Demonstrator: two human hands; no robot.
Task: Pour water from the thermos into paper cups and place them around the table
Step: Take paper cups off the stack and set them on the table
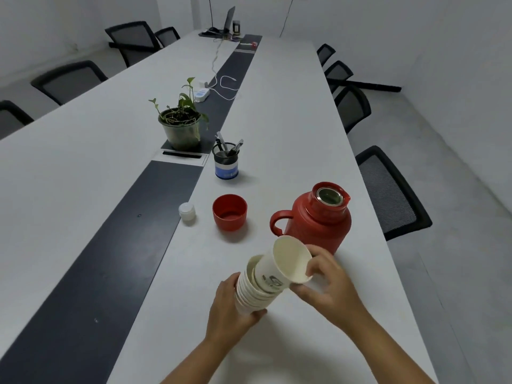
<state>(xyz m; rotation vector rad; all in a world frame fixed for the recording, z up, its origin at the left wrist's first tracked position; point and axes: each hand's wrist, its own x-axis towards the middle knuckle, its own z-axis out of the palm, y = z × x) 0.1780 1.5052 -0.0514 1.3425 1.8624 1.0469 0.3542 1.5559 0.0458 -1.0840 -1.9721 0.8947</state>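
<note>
Paper cup pinched by right hand fingers; left hand grips stack, base hidden.

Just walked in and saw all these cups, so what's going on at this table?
A person is getting paper cups ready for water. The left hand grips a stack of cups, and the right hand pinches the rim of the top cup, which sticks partway out of the stack. The red thermos stands open on the table, its red cap and white stopper set to its left. No single cup stands on the table yet.
</note>
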